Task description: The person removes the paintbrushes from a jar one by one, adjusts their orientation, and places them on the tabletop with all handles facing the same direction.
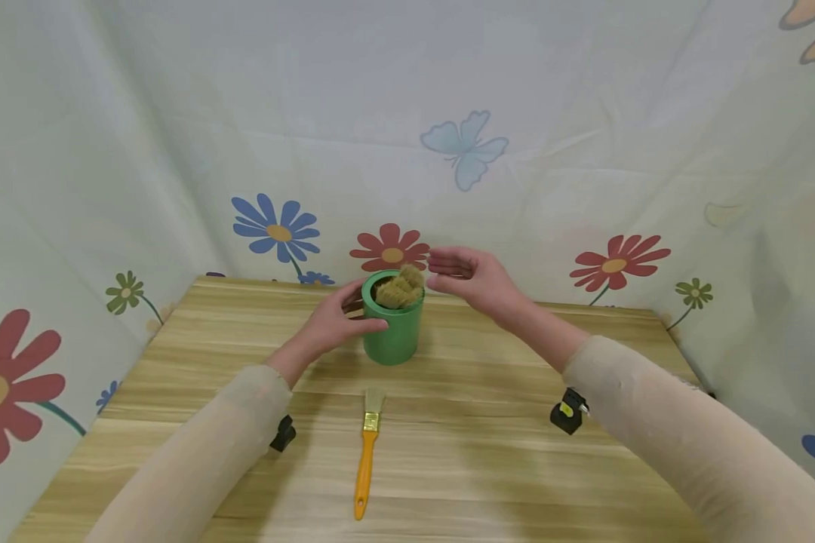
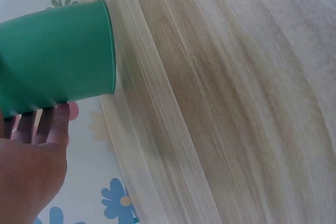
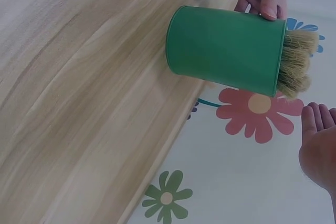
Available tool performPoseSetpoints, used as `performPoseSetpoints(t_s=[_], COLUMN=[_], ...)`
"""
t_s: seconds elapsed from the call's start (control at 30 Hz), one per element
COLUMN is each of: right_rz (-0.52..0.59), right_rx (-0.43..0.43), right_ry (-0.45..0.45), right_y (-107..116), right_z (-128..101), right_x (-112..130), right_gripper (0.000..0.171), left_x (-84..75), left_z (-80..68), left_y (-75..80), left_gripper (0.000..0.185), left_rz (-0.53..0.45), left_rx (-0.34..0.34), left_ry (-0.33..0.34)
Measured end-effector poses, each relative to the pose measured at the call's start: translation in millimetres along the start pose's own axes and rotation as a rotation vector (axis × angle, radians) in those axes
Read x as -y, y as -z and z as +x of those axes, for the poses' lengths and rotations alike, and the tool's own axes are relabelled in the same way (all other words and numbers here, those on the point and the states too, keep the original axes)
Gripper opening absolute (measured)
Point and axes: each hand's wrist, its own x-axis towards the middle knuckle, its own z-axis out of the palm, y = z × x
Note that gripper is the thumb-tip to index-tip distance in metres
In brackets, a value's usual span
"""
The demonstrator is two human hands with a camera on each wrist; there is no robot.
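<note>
A green can (image 1: 392,343) is upright toward the back of the table, with tan bristle heads (image 1: 401,290) poking out of its open top. My left hand (image 1: 331,320) grips the can from the left, thumb across the front and fingers round the far side; those fingers (image 2: 55,124) lie along its wall in the left wrist view. Beside the bristles, on the right, my right hand (image 1: 478,280) is raised with its fingers extended and holds nothing. The right wrist view shows it apart from the bristles (image 3: 295,61). The handles inside the can are hidden.
A paintbrush (image 1: 364,460) with an orange handle lies on the wooden table (image 1: 502,452) in front of the can, bristles pointing away. Behind the table's back edge hangs a white cloth (image 1: 550,188) printed with flowers and butterflies. Small black devices (image 1: 567,411) sit under both forearms.
</note>
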Motion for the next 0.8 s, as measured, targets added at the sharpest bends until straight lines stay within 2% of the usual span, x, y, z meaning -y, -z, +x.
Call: performPoseSetpoints(t_s=[0.47, 0.8], right_rz=[-0.055, -0.053], right_rx=[0.024, -0.003], right_ry=[0.023, 0.039], right_y=[-9, -13], right_z=[-1, -1], right_x=[-16, -27], right_gripper=[0.057, 0.059], left_x=[1.4, 2.0], left_z=[0.1, 2.4], left_y=[0.0, 0.3], left_gripper=[0.089, 0.087], left_rz=[0.009, 0.001], left_rx=[0.011, 0.009], left_ry=[-0.001, -0.004])
